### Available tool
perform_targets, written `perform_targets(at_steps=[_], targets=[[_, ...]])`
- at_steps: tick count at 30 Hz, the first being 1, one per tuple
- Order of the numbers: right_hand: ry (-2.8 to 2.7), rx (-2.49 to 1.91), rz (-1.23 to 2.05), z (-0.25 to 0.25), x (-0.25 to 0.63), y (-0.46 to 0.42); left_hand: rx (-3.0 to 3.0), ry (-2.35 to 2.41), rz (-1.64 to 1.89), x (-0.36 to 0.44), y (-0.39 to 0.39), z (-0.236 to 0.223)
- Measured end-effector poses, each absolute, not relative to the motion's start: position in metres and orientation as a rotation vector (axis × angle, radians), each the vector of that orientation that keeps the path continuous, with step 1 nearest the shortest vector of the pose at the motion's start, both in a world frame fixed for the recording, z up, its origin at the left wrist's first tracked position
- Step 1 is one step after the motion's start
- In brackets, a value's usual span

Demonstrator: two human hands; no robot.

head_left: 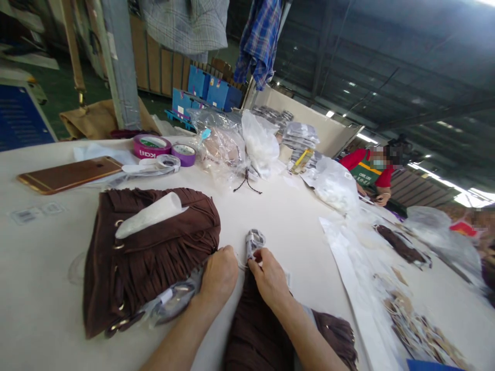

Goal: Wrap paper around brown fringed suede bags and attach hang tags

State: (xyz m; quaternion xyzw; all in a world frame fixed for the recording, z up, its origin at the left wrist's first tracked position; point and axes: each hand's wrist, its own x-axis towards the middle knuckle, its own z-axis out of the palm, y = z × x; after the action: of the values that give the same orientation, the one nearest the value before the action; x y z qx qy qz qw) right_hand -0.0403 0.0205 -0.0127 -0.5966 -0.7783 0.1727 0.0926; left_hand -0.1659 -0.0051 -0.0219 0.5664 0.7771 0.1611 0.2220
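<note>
My left hand [218, 273] is closed in a fist beside the edge of a brown fringed suede bag [147, 257] that lies on the white table [297, 216]; what it pinches is hidden. My right hand [269, 275] is closed on a small silver-grey folded packet [253, 241], thumb and fingers pinching its lower end. A white paper roll [150, 215] sticks out of the bag's top. A second brown fringed piece [263, 330] lies under my forearms. A clear plastic wrap [174, 301] shows beneath the bag.
A gold phone [69, 174], purple tape rolls [151, 146], clear plastic bags [232, 141] and a black cord [246, 183] sit at the far side. To the right lie white sheets, loose tags [421, 330] and another brown bag. A person in red and green [369, 170] works opposite.
</note>
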Motion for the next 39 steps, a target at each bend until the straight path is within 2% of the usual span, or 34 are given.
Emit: perform_targets(at_steps=[8, 12, 21, 28, 39], targets=[[-2.502, -1.342, 0.113, -0.005, -0.046, 0.015, 1.417, 2.157, 0.747, -0.166, -0.002, -0.025], [-2.48, -1.389, 0.24, -0.008, -0.051, 0.02, 1.34, 2.118, 0.894, -0.167, -0.003, -0.027], [-2.025, -1.504, 0.855, -0.012, -0.048, 0.031, 0.953, 1.717, 1.188, -0.166, 0.001, -0.034], [-2.02, -1.485, 0.917, -0.007, -0.047, 0.03, 0.768, 1.349, 1.266, -0.163, -0.001, -0.031], [-2.007, -1.471, 0.94, -0.006, -0.048, 0.031, 0.738, 1.368, 1.296, -0.161, 0.002, -0.034]])
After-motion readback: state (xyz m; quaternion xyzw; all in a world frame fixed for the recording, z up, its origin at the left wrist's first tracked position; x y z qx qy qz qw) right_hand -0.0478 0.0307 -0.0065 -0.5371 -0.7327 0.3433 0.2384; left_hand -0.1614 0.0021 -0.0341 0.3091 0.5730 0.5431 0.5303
